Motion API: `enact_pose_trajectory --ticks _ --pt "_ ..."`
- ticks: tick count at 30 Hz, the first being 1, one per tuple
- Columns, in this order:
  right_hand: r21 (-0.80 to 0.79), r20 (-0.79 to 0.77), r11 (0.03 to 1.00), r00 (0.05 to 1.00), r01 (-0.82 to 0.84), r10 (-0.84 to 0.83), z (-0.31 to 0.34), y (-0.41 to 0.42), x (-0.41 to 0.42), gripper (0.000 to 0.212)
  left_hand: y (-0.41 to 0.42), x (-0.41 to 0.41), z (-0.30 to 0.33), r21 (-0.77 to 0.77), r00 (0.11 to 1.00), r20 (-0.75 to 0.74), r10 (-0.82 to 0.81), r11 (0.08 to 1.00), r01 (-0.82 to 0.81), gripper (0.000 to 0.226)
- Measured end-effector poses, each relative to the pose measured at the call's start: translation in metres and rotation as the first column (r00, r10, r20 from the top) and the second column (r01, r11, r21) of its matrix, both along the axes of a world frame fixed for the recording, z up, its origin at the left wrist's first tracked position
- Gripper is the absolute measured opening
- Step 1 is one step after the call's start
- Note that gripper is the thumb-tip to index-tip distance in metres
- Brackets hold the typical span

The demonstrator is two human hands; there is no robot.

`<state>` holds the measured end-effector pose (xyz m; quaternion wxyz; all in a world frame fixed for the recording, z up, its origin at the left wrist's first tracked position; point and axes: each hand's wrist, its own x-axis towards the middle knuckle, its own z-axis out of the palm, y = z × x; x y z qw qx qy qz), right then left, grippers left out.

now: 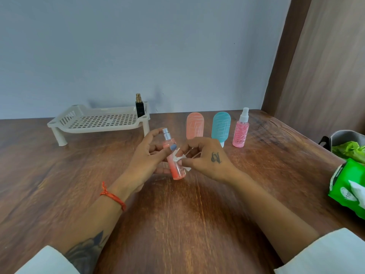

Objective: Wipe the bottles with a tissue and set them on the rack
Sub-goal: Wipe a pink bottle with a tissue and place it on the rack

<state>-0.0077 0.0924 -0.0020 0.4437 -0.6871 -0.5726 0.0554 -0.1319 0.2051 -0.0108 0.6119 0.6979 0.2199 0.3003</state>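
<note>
The left hand (147,155) held a small pink spray bottle (174,161) above the wooden bench (187,214), thumb and fingers curled round its body, the silver nozzle tilted up and to the left. The right hand (205,159) pinched a scrap of white tissue (178,158) against the bottle's side, its fingers bent close together. On the white rack (94,119) at the back left stood one black bottle (139,107). A peach bottle (195,124), a teal bottle (220,125) and a pink pump bottle (241,131) waited in a row behind the hands. A green tissue pack (347,186) lay at the right edge.
</note>
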Motion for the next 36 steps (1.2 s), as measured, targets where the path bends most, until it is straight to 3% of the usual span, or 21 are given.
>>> enact_pose_trajectory --ticks 5,7,19,20,23,25,36 --pt "0.136 -0.008 0.984 0.993 0.114 -0.114 -0.001 0.002 0.001 0.007 0.001 0.001 0.001 0.025 0.999 -0.033 0.031 0.999 -0.031 0.054" --pt "0.142 0.005 0.986 0.996 0.085 -0.086 -0.001 0.002 -0.001 0.009 0.001 0.0 0.001 0.016 0.999 -0.029 0.029 0.999 -0.029 0.055" --pt "-0.261 0.134 0.959 0.98 -0.11 0.148 0.006 -0.005 0.007 0.018 0.003 0.001 -0.001 0.021 0.999 -0.034 0.02 1.0 -0.02 0.052" --pt "-0.238 0.148 0.968 0.981 -0.084 0.122 0.007 -0.005 0.009 0.018 0.003 0.001 0.0 0.016 0.999 -0.035 0.018 1.0 -0.018 0.053" --pt "0.025 0.161 0.999 0.986 0.037 -0.04 0.006 -0.003 0.009 0.014 0.003 0.001 0.0 -0.002 0.999 -0.036 0.006 1.0 -0.006 0.056" --pt "0.076 0.159 0.997 0.987 0.018 -0.03 0.004 0.0 0.004 0.014 0.003 0.001 0.0 0.005 0.999 -0.039 0.008 1.0 -0.007 0.057" --pt "-0.244 0.301 0.957 0.926 -0.157 0.228 0.0 -0.001 -0.002 0.018 0.005 0.002 -0.003 0.074 0.999 -0.043 0.028 0.997 -0.024 0.051"
